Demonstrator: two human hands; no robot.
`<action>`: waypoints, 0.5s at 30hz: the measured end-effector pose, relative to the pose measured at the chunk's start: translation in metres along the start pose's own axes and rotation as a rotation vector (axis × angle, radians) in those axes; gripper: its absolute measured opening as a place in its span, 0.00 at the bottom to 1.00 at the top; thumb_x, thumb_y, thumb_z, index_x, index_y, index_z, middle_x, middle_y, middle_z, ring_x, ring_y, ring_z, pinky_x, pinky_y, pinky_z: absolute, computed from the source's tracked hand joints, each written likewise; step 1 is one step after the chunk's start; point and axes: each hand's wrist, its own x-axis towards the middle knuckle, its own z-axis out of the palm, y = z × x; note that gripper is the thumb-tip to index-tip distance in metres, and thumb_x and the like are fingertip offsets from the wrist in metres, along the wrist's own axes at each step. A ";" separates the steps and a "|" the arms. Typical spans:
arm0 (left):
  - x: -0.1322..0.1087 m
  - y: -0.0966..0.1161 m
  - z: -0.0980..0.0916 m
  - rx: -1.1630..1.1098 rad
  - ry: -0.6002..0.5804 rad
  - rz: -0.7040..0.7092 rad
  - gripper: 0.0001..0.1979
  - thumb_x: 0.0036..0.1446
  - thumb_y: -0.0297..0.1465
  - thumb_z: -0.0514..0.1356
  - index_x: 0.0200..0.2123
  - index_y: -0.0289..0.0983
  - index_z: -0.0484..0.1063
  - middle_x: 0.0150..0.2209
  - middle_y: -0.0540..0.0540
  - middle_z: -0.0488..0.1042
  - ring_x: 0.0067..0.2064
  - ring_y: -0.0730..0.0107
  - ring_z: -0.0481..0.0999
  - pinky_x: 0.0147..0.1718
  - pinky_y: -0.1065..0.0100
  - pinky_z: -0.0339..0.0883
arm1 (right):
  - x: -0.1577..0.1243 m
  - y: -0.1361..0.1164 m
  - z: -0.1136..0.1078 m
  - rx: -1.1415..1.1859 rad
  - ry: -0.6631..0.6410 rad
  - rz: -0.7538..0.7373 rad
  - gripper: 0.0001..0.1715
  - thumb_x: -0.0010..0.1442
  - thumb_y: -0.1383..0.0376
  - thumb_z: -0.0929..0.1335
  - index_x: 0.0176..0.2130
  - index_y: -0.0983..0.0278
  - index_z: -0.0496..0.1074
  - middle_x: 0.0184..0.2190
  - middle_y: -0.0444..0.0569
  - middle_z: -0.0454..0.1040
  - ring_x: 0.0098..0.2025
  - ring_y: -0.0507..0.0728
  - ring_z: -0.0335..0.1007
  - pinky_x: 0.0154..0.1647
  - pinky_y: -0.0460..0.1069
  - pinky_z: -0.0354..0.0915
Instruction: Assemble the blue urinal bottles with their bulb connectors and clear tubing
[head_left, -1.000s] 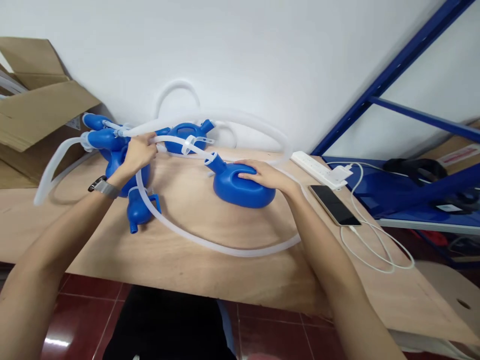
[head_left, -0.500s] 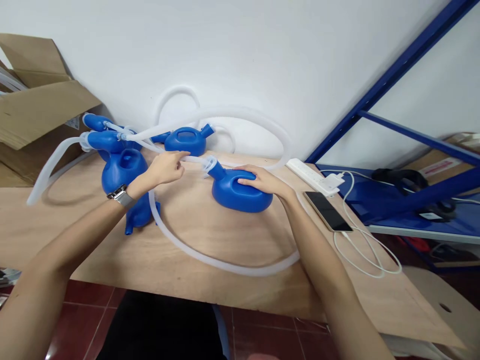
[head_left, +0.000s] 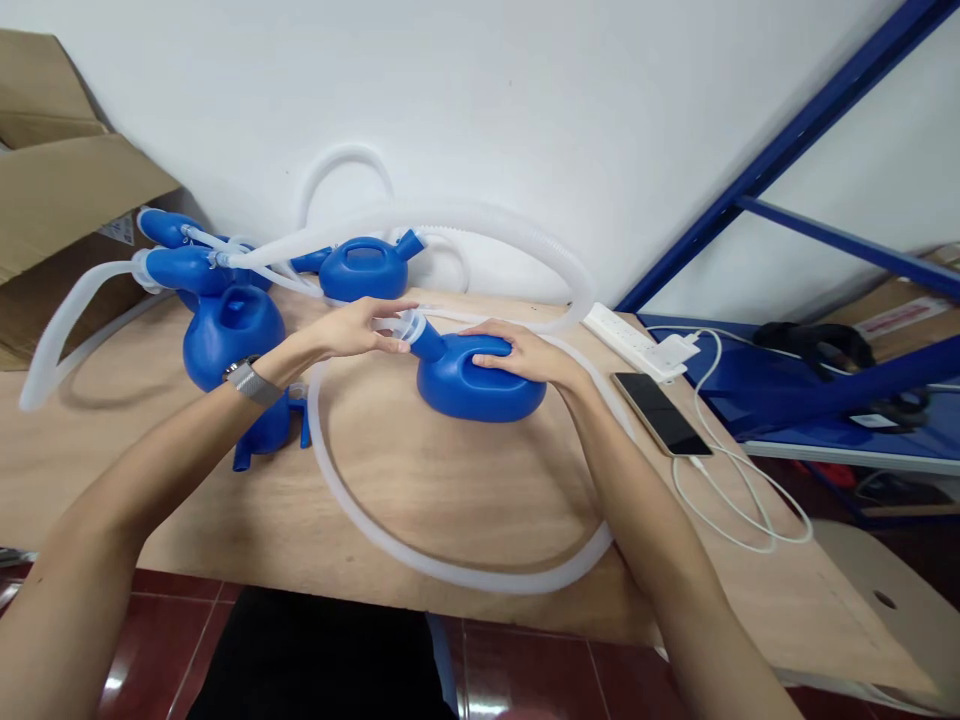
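A flat blue plastic bottle (head_left: pixel 465 385) with a slanted neck lies on the wooden table (head_left: pixel 450 480). My right hand (head_left: pixel 525 355) rests on top of it, fingers gripping its handle. My left hand (head_left: pixel 356 327) pinches the translucent white hose (head_left: pixel 450 570) where it meets the bottle's neck. The hose loops round over the table in front of the bottle. Several more blue bottles (head_left: pixel 232 320) with hoses sit at the left and against the wall.
An open cardboard box (head_left: pixel 52 190) stands at the far left. A white power strip (head_left: pixel 637 345), a phone (head_left: pixel 660 412) and a white charging cable (head_left: pixel 742 500) lie to the right. Blue shelf rails (head_left: pixel 825 240) rise at the right.
My left hand moved right from the bottles at the left to the neck of the bottle under my right hand. The hose loop shifted nearer the table's front edge.
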 end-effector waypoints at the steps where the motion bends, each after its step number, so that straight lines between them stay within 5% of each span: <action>1: 0.002 -0.001 -0.001 0.057 -0.002 0.043 0.50 0.54 0.47 0.76 0.75 0.35 0.68 0.63 0.34 0.81 0.60 0.45 0.83 0.59 0.54 0.75 | 0.000 0.001 0.000 0.001 0.003 -0.002 0.34 0.65 0.41 0.75 0.65 0.48 0.80 0.64 0.47 0.81 0.68 0.71 0.75 0.75 0.68 0.65; 9: -0.001 -0.017 0.001 0.571 0.061 0.400 0.41 0.65 0.48 0.69 0.75 0.37 0.68 0.69 0.33 0.75 0.66 0.44 0.80 0.63 0.55 0.72 | -0.003 -0.004 -0.001 0.077 -0.030 -0.068 0.34 0.65 0.43 0.77 0.65 0.50 0.80 0.66 0.47 0.81 0.68 0.71 0.76 0.75 0.66 0.65; 15: -0.005 -0.010 0.002 0.783 -0.042 0.456 0.40 0.69 0.41 0.67 0.79 0.39 0.59 0.62 0.35 0.81 0.53 0.56 0.86 0.51 0.65 0.75 | -0.005 -0.008 -0.004 0.131 -0.071 -0.064 0.35 0.63 0.45 0.79 0.65 0.50 0.80 0.67 0.45 0.80 0.71 0.72 0.74 0.77 0.65 0.64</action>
